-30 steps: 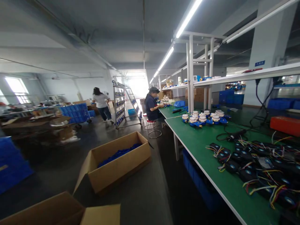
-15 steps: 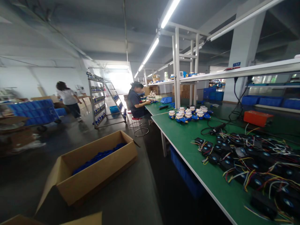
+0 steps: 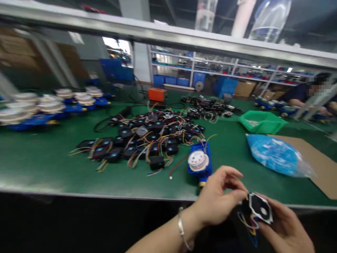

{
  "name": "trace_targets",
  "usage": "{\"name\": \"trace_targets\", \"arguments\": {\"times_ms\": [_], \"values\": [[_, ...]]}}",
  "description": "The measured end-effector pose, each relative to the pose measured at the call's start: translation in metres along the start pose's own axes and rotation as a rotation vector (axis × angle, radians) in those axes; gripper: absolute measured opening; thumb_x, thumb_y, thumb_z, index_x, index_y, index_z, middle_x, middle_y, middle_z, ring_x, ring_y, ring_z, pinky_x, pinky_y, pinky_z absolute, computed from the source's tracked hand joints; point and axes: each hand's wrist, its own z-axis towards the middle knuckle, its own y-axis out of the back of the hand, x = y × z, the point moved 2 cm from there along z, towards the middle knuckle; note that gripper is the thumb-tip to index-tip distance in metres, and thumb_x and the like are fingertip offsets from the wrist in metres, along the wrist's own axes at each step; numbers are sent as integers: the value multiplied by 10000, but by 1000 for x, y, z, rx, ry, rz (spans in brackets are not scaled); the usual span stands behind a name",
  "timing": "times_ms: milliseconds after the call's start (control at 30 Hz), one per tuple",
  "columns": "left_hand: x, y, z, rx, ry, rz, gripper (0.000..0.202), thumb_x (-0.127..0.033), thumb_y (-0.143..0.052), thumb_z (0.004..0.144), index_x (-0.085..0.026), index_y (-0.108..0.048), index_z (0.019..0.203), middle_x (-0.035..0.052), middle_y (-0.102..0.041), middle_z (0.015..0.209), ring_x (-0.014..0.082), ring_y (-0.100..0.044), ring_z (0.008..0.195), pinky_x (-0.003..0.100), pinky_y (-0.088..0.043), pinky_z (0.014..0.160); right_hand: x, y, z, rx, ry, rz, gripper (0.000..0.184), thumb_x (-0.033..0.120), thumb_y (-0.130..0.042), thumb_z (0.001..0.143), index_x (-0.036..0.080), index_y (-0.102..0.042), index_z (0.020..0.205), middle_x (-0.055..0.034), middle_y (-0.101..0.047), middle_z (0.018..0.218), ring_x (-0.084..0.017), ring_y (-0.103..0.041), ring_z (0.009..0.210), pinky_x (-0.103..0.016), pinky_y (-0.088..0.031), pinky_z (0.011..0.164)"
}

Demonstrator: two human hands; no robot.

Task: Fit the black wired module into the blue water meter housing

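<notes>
My right hand [image 3: 288, 225] is wrapped around a small black module [image 3: 260, 208] with a pale rim and several coloured wires hanging from it, just in front of the bench edge. From the other side, my left hand [image 3: 218, 198] has its thumb and fingers closed at the module's left edge; the fingertips are partly blurred. Beyond my left hand, a blue water meter [image 3: 199, 160] with a round white dial lies on the green bench, its brass end toward me. A thin red wire [image 3: 179, 166] lies beside it.
Many black wired modules [image 3: 147, 137] are heaped mid-bench. More blue meters [image 3: 50, 103] stand at left. An orange box [image 3: 157, 94] is behind; a green bin [image 3: 263, 121], blue bag [image 3: 276, 154] and cardboard sheet [image 3: 313, 163] are at right. A shelf [image 3: 168, 30] crosses above. A co-worker [image 3: 302, 93] is far right.
My view has swung right, from the aisle and open carton to the bench straight ahead. Both my hands, with the black module, have come into view.
</notes>
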Motion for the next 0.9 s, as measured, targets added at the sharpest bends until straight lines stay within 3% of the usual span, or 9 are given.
{"name": "trace_targets", "arguments": {"times_ms": [100, 267, 433, 600, 800, 900], "values": [[-8, 12, -7, 73, -49, -53, 314, -126, -610, 767, -181, -429, 1018, 14, -589, 791, 133, -557, 759, 281, -439, 732, 5, 1, -5, 73, 20, 57, 462, 188, -721, 702, 271, -529, 1114, -46, -605, 1140, -209, -581, 1035, -256, -516, 846], [-14, 21, -29, 58, -114, 252, 274, -115, -571, 818, -225, -418, 1017, -1, -582, 837, 135, -567, 813, 292, -443, 769, 14, -14, -2, 148, 71, 128, 494, 104, -668, 740, 284, -482, 1161, -60, -547, 1214, -189, -530, 1109, -251, -457, 918], [-13, 26, -38, 33, -300, 520, 253, -69, -505, 841, -245, -428, 1005, 7, -548, 888, 141, -531, 838, 308, -444, 759, 19, -15, -1, 187, 113, 111, 479, 93, -655, 751, 272, -478, 1159, -71, -541, 1208, -193, -521, 1118, -266, -436, 943], [-15, 28, -44, 74, -492, 680, 383, 19, -482, 816, -242, -379, 1077, 18, -534, 911, 140, -477, 844, 300, -449, 764, 22, -16, -1, 199, 136, 108, 467, 92, -638, 768, 281, -473, 1162, -62, -531, 1215, -185, -515, 1122, -273, -434, 951], [-19, 23, -52, 271, -479, 1000, 300, 5, -449, 842, -147, -402, 1097, 65, -555, 937, 177, -418, 902, 335, -419, 861, 18, -15, -1, 229, 146, 49, 455, 105, -624, 788, 277, -454, 1173, -76, -504, 1242, -212, -472, 1165, -332, -409, 982], [-19, 22, -52, 251, -463, 1004, 296, -28, -448, 857, -150, -391, 1121, 66, -552, 949, 177, -433, 896, 323, -429, 840, 16, -14, -1, 238, 159, 16, 450, 110, -614, 797, 276, -446, 1180, -84, -493, 1251, -227, -465, 1169, -374, -393, 992]]}}
